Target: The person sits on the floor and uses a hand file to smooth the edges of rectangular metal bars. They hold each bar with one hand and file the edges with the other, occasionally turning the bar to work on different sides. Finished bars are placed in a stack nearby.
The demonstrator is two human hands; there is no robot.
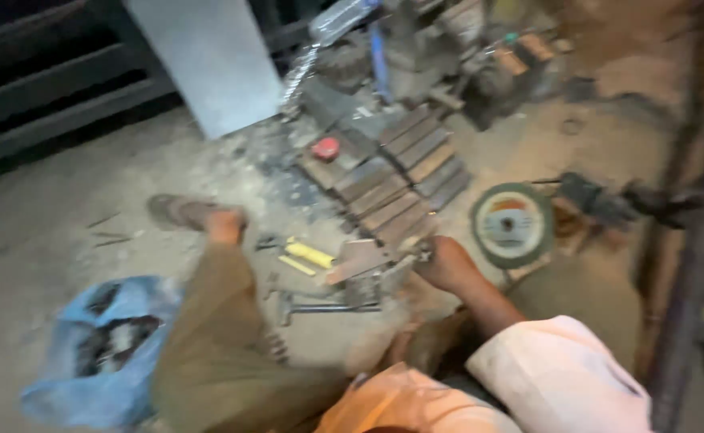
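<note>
floor [39,232]: concrete, dusty | one blue plastic bag [95,353] at its near-left | about ten flat metal bars [396,180] stacked mid-floor | one round cutting disc [512,224] right of them | one yellow-handled tool [308,254] | right hand [446,263] closed on a small metal piece [368,261] beside bars | left hand: cannot tell, hidden

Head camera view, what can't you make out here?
- Right hand: motion blur hides what its fingers grip by the flat metal pieces.
- Left hand: not visible; the tan trouser leg and lower edge may hide it.
- Crumpled blue plastic bag: contents dark, blurred.
</note>
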